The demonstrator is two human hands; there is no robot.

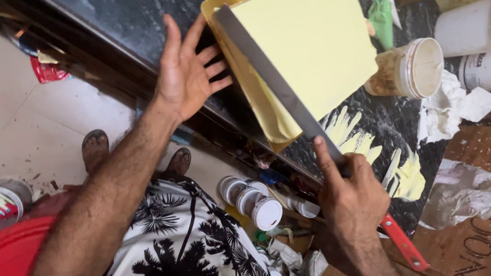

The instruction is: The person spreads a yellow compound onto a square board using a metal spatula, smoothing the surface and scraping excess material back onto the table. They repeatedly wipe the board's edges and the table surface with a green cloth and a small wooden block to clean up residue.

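- Head view: square cake (308,38) coated in pale yellow cream sits on a yellow board (225,4), upper centre of frame, on the dark counter (122,7).
- Right hand (348,197) is clamped around a long red-handled knife (277,88), forefinger along the blade, which lies flat against the cake's near side.
- Left hand (187,72) is spread, fingertips at the board's edge.
- Best practice, I'd judge: hold the blade at a steady angle, use light pressure, make one continuous pass.
- Cream smears (377,151) on counter, lower right.
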